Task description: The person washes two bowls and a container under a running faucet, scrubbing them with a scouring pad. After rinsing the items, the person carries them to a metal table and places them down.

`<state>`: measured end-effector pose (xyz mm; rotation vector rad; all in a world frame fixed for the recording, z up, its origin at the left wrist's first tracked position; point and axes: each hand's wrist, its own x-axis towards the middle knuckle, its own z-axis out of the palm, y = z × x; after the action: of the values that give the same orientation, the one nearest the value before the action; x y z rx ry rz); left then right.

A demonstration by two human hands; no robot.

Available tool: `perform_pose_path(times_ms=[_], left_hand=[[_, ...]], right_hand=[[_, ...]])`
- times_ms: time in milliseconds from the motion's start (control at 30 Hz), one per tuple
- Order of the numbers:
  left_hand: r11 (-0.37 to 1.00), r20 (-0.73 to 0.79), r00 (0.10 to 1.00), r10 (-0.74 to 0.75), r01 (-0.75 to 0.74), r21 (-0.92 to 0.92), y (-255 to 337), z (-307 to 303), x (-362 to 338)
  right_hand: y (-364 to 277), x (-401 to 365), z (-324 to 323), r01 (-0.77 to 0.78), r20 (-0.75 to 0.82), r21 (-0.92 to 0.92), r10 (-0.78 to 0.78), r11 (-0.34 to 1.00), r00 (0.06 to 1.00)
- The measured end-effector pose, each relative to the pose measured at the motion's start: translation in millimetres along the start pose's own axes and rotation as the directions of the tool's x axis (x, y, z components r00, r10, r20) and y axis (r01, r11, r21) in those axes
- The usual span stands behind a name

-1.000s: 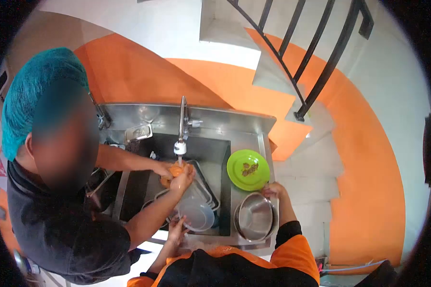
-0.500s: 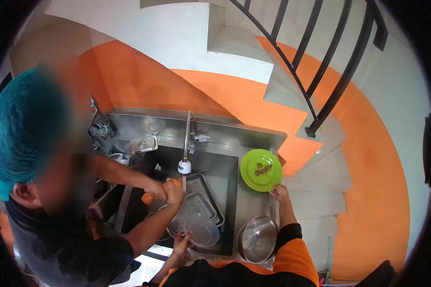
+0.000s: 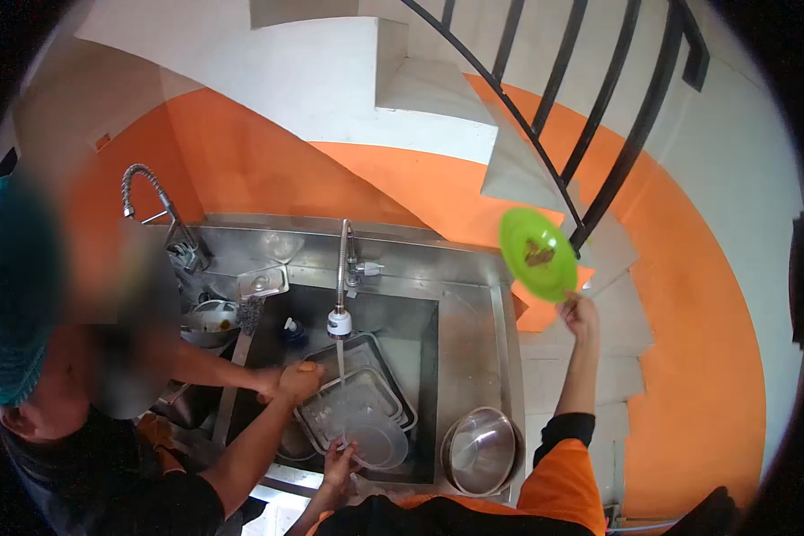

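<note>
Clenched on the food-smeared green plate (image 3: 536,253), the right grip (image 3: 579,314) is holding it high beside the sink (image 3: 413,332) while the left grip (image 3: 339,463) is holding a clear bowl (image 3: 377,438) under the tap (image 3: 339,323).

Your left hand (image 3: 338,464) is small and partly lost against the clear bowl (image 3: 377,438), so you can't tell how its fingers grip. The brown residue (image 3: 538,255) on the green plate (image 3: 520,230) is too small to identify. The co-worker's clasped hands (image 3: 288,382) hide whatever they hold. Your torso (image 3: 473,518) is cut off at the bottom edge, the stair railing (image 3: 598,116) at the top.
</note>
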<state>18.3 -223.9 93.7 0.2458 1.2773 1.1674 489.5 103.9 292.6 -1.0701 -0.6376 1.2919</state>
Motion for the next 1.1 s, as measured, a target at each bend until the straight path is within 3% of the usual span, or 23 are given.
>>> perform_pose_path(times_ms=[100, 167, 233, 300, 400, 500, 567, 600, 667, 733, 767, 800, 833, 867, 900, 933, 967, 1033, 1100], left_hand=[[0.998, -0.023, 0.999, -0.041, 0.04, -0.051, 7.6, 2.2, 0.5], [0.997, -0.064, 0.998, -0.02, 0.015, -0.074, 17.0, 9.4, -4.1], [0.994, -0.092, 0.996, 0.004, -0.015, -0.11, 11.2, 3.1, 1.0], [0.99, -0.138, 0.99, 0.017, -0.036, -0.138, 5.8, -4.8, 6.8], [0.991, -0.159, 0.987, 0.024, -0.044, -0.124, 10.4, -14.4, 7.8], [0.985, -0.144, 0.99, -0.007, -0.018, -0.172, 8.5, -25.2, 11.1], [0.982, -0.168, 0.986, -0.007, -0.025, -0.187, 0.5, -32.9, 20.1], [0.98, -0.176, 0.984, -0.004, -0.031, -0.197, -4.2, -37.0, 27.8], [0.971, -0.177, 0.984, 0.006, -0.048, -0.233, -7.0, -40.9, 44.8], [0.978, -0.148, 0.989, -0.004, -0.027, -0.206, -0.3, -36.5, 60.4], [0.977, -0.148, 0.989, -0.015, -0.017, -0.213, 1.7, -32.3, 69.4], [0.98, -0.146, 0.989, -0.021, -0.009, -0.198, 7.0, -28.4, 81.5], [0.983, -0.144, 0.989, -0.027, -0.001, -0.185, 11.4, -24.2, 93.7], [0.982, -0.147, 0.989, -0.033, 0.004, -0.191, 15.7, -21.3, 105.1], [0.983, -0.129, 0.991, -0.031, 0.007, -0.185, 19.5, -18.6, 117.0], [0.983, -0.113, 0.993, -0.027, 0.006, -0.181, 21.7, -15.0, 128.9], [0.983, -0.119, 0.992, -0.027, 0.005, -0.183, 20.4, -12.4, 143.2], [0.984, -0.066, 0.997, -0.04, 0.028, -0.176, 22.7, -12.1, 166.9], [0.993, -0.033, 0.999, -0.041, 0.037, -0.116, 44.3, -5.6, 157.6]], right_hand=[[-48.4, 21.9, 44.6, 0.001, -0.006, -0.065, -0.001, 0.998, 1.0], [-57.9, 40.4, 72.3, 0.058, -0.126, -0.141, -0.076, 0.988, 0.989], [-55.5, 83.1, 80.2, 0.102, -0.1, -0.139, -0.116, 0.985, 0.988], [-52.1, 98.3, 103.5, 0.104, -0.199, -0.07, -0.116, 0.992, 0.973], [-41.0, 134.3, 107.4, 0.156, -0.091, 0.043, -0.152, 0.987, 0.984], [-22.1, 149.1, 122.4, 0.201, -0.107, 0.07, -0.193, 0.977, 0.975], [0.3, 152.9, 125.9, 0.272, -0.338, 0.135, -0.214, 0.953, 0.917], [26.4, 162.2, 121.6, 0.264, -0.335, 0.136, -0.206, 0.955, 0.919], [81.2, 174.1, 119.8, 0.289, -0.107, -0.308, -0.335, 0.906, 0.936], [101.6, 10.0, 244.0, 0.433, -0.114, -0.597, -0.605, 0.676, 0.788], [136.1, 6.7, 252.2, 0.71, 0.22, -0.558, -0.748, 0.43, 0.626], [160.2, -21.5, 282.4, 0.855, 0.352, -0.366, -0.796, 0.366, 0.492], [173.1, -60.8, 314.1, 0.812, 0.401, -0.345, -0.708, 0.471, 0.582], [175.6, -112.9, 345.5, 0.805, 0.463, -0.356, -0.659, 0.474, 0.592], [192.7, -139.8, 367.0, 0.744, 0.47, -0.343, -0.581, 0.573, 0.664], [210.3, -157.8, 382.9, 0.766, 0.571, -0.264, -0.545, 0.586, 0.614], [215.7, -177.6, 406.4, 0.93, 0.689, -0.23, -0.627, 0.288, 0.364], [262.7, -188.3, 432.6, 0.829, 0.819, -0.301, -0.318, 0.471, 0.478], [318.0, -178.2, 456.3, 0.821, 0.871, -0.313, -0.2, 0.478, 0.448]])
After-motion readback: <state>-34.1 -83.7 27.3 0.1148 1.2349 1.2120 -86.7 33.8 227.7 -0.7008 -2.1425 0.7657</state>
